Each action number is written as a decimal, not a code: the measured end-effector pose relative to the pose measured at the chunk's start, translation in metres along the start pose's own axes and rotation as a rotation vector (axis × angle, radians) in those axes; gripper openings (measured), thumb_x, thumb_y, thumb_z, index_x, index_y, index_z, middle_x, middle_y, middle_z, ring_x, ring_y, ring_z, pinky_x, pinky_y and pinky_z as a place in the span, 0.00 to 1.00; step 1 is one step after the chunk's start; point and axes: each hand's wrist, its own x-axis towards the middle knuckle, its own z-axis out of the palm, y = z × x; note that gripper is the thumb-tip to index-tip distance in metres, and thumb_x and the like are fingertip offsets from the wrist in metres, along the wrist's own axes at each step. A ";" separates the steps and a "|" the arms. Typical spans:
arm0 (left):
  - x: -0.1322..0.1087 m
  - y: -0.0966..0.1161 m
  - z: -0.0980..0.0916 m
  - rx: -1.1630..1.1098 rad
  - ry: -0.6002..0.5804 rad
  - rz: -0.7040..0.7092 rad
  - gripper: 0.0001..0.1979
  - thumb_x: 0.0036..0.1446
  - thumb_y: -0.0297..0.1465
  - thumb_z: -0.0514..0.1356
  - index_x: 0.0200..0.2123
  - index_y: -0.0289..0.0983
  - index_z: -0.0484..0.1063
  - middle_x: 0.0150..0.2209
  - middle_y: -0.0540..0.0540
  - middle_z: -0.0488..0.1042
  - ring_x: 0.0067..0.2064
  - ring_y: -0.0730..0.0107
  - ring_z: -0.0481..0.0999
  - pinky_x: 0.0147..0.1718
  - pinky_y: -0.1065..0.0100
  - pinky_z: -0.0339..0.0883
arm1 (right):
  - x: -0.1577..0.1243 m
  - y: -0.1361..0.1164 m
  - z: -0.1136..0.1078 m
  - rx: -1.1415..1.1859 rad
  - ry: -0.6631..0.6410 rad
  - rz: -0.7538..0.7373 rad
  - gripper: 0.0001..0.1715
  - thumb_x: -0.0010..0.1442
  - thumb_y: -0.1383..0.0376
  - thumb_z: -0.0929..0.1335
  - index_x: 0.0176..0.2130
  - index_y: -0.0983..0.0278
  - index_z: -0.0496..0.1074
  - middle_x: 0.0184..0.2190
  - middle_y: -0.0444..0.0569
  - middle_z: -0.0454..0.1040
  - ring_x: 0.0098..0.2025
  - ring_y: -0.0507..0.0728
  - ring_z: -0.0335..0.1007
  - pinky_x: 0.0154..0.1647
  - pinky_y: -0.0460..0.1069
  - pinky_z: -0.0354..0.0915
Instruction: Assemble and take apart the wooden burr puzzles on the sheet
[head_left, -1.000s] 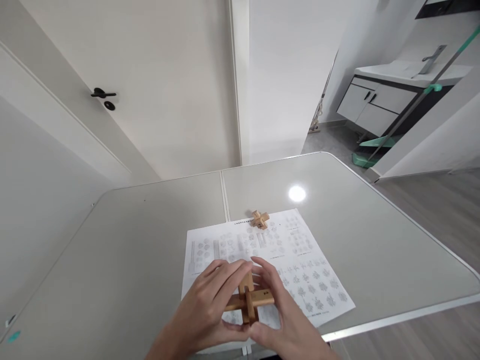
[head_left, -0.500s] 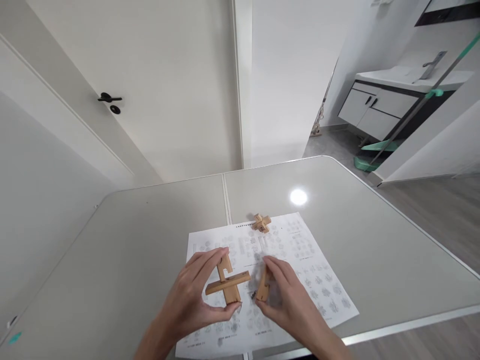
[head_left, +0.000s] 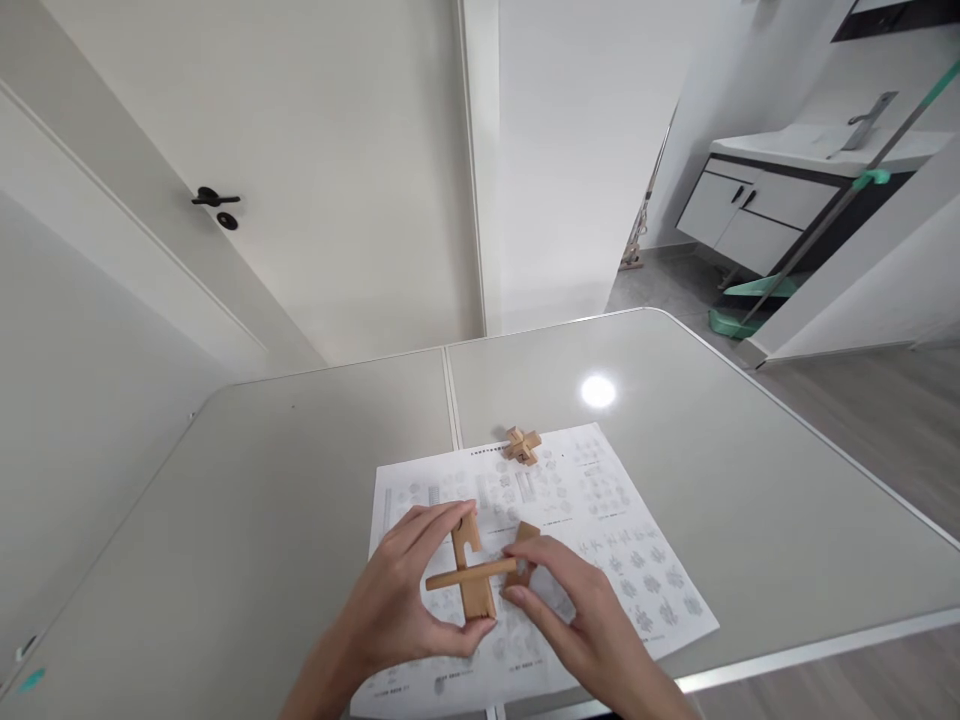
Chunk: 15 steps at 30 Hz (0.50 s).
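Note:
My left hand [head_left: 405, 590] holds a notched wooden puzzle piece [head_left: 477, 595] upright between its thumb below and fingers above. Through this piece runs a second wooden bar [head_left: 472, 573], lying crosswise. My right hand [head_left: 574, 605] has its index finger and thumb around the bar's right end; the exact contact is partly hidden. Just behind those fingertips is a third notched wooden piece [head_left: 528, 530], apparently on the paper and partly covered by the hand. Farther back sits a small assembled wooden burr puzzle [head_left: 523, 446], on the sheet's top edge.
A printed instruction sheet [head_left: 660, 580] with small grey diagrams lies under the hands on a grey folding table [head_left: 750, 520]. The table's metal rim runs close in front. A closed door [head_left: 360, 180] and a wall stand behind; a sink cabinet [head_left: 765, 205] is at right.
My right hand has let go of the third notched piece and moved to the crossing bar's right end. My left hand has shifted slightly right with the joined pieces.

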 end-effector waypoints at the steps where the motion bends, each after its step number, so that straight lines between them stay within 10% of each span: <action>1: 0.001 0.001 0.001 -0.026 -0.012 0.004 0.48 0.42 0.29 0.70 0.67 0.43 0.58 0.56 0.39 0.77 0.54 0.47 0.78 0.55 0.49 0.73 | 0.002 -0.003 0.000 0.030 0.001 -0.005 0.12 0.72 0.63 0.66 0.54 0.58 0.70 0.44 0.50 0.79 0.44 0.59 0.77 0.46 0.53 0.74; 15: 0.001 -0.012 0.020 -0.168 -0.135 -0.031 0.49 0.44 0.30 0.68 0.70 0.43 0.55 0.62 0.38 0.70 0.62 0.44 0.71 0.60 0.46 0.69 | -0.008 -0.005 -0.003 0.152 -0.020 0.020 0.08 0.73 0.63 0.63 0.44 0.60 0.72 0.34 0.48 0.76 0.37 0.58 0.75 0.39 0.49 0.70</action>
